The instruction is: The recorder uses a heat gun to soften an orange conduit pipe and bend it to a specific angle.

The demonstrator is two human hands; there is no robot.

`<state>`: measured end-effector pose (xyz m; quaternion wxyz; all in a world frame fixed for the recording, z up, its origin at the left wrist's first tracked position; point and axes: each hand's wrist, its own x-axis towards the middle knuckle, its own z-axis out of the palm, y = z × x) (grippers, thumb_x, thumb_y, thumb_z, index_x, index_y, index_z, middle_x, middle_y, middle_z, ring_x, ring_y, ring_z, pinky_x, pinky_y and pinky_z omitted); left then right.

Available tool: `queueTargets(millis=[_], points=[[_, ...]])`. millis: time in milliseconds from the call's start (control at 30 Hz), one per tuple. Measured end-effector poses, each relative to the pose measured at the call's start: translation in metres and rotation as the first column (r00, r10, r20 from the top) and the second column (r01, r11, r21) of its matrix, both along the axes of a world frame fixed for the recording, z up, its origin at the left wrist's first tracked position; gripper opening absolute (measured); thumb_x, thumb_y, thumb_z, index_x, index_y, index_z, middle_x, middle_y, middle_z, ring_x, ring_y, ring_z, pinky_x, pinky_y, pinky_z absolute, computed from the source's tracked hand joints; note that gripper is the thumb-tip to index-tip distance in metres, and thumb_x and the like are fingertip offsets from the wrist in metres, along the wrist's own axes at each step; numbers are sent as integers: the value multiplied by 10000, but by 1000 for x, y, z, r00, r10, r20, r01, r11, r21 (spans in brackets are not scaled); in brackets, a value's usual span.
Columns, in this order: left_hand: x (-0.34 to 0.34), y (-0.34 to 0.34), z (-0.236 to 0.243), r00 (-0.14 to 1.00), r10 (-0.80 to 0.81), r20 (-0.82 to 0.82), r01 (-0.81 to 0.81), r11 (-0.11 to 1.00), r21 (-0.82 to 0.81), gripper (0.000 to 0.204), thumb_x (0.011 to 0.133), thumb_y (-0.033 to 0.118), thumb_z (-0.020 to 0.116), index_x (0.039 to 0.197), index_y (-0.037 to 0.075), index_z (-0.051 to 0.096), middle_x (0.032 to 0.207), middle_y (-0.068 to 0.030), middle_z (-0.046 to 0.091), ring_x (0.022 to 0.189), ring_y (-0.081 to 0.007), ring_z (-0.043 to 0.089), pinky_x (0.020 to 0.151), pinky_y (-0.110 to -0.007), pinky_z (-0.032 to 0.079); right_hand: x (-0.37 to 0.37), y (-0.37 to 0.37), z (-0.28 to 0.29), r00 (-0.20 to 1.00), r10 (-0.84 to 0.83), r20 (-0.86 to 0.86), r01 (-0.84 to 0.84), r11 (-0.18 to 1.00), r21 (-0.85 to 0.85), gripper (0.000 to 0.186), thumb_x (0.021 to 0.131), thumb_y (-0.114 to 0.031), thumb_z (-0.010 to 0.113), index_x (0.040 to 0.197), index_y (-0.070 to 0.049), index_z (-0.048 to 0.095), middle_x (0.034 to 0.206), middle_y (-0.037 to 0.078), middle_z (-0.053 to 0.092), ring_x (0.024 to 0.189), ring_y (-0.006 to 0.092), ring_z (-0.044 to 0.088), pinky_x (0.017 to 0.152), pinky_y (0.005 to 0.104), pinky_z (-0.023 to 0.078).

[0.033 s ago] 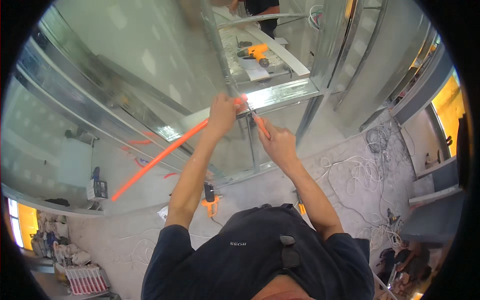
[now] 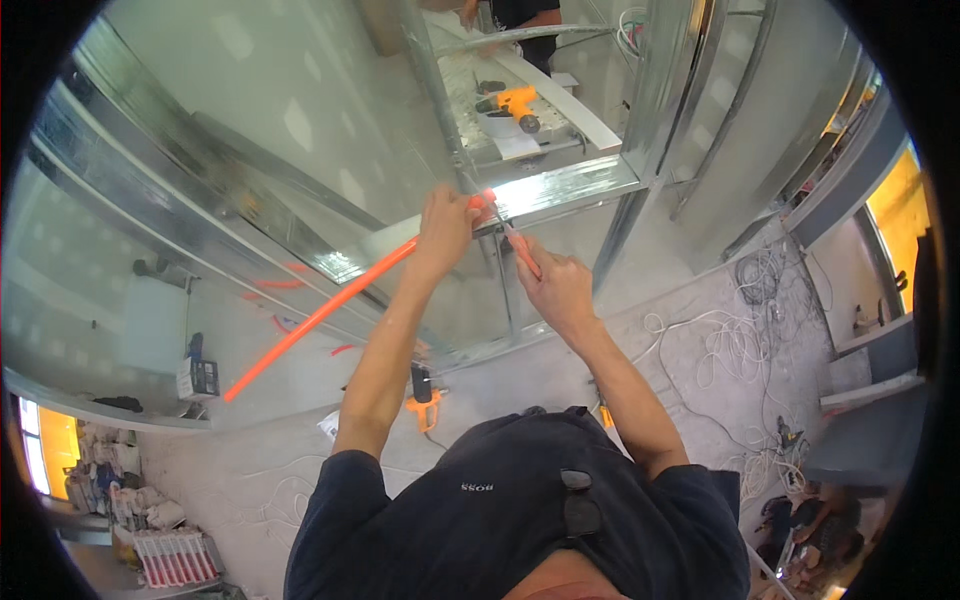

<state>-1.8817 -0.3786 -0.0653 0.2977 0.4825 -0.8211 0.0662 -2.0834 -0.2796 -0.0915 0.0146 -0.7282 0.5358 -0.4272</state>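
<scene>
An orange plastic tube (image 2: 325, 318) slants from the lower left up to the metal frame, and my left hand (image 2: 446, 230) is closed around it near its upper end. That end sticks out just past my fingers, over the shiny metal rail (image 2: 565, 187). My right hand (image 2: 562, 292) grips an orange-handled tool (image 2: 524, 252) with a thin metal shaft or blade. Its tip reaches up to the tube's end; whether it cuts in or only touches is too small to tell.
Beyond the rail, an orange drill (image 2: 517, 103) lies on a work surface with white strips, near another person (image 2: 525, 18). An orange heat-gun-like tool (image 2: 425, 408) lies on the floor ahead of me. Loose white cables (image 2: 735, 345) spread at right. Red-and-white tubes (image 2: 178, 558) stand lower left.
</scene>
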Motion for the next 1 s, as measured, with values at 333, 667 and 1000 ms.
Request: queueTargets(millis=[333,667,1000], points=[[2,-4,-4,941,137,-310,-64,970,234,258,892,163,751,1107,21,763,954,-179,636,888,-377,645,831,-437,513,-1,-14,-4,1000,1,-4,-1,999,-36,268,906,-209,722,1121,-57,672,620,74,649,536,259,636,550,385,484],[-11,3,-13,949,181,-257,-167,983,76,252,864,214,791,1080,85,781,905,-94,632,899,-307,628,793,-411,502,2,-15,-3,1000,-19,-18,18,997,-74,291,908,-213,720,1148,-57,669,633,69,657,551,233,652,540,377,467],[-18,6,-12,938,204,-281,-194,979,63,326,846,240,814,1119,73,751,911,-95,624,897,-296,621,778,-412,494,-9,-11,8,997,23,-73,-22,1000,15,329,906,-218,730,1187,-54,682,624,64,644,567,220,644,570,361,458]])
